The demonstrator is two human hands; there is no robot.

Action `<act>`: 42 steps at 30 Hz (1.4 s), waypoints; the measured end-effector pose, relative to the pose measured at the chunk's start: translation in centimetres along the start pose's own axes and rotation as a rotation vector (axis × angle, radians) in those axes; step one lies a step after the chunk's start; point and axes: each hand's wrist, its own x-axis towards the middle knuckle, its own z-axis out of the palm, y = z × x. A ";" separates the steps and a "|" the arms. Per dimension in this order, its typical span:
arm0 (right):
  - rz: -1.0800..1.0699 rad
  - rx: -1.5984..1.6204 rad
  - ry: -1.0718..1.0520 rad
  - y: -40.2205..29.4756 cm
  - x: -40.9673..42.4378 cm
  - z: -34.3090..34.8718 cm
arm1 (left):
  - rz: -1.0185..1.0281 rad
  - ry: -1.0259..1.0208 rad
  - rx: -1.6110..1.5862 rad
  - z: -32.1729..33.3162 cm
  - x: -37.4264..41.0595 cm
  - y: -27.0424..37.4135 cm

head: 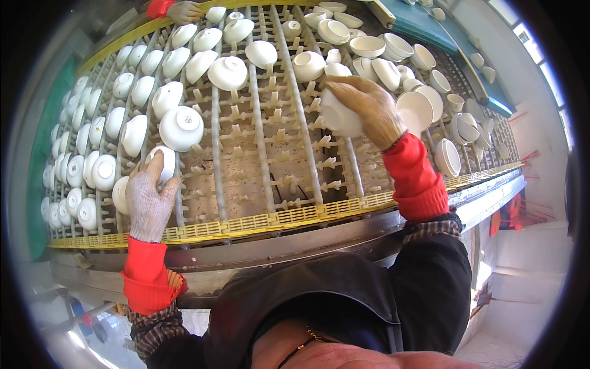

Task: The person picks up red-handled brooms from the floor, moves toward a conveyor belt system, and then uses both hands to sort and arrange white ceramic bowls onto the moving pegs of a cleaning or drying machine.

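My gloved left hand [152, 196] grips a white bowl [165, 162] at the near left of a pegged conveyor rack [244, 147]. Just behind it, a larger white bowl [181, 128] leans bottom outward with a dark mark on its base. My gloved right hand [366, 108] holds another white bowl [340, 115], partly blurred, above the right middle of the rack. Beyond that hand stand a round white bowl [309, 66] and a small white vase-like piece [333, 56]. Many white bowls and dishes [103, 172] sit tilted between the pegs on the left.
Loose bowls and cups [367, 46] crowd the rack's far right. A yellow slotted edge strip [295, 215] and a metal rail [276, 246] run along the near side. Another person's gloved hand [184, 12] is at the far left edge. A teal belt [419, 23] slopes at the back right.
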 end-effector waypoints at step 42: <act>0.717 -0.766 -0.155 10.8 -8.4 -7.1 | 0.175 -0.123 0.052 4.4 0.5 5.2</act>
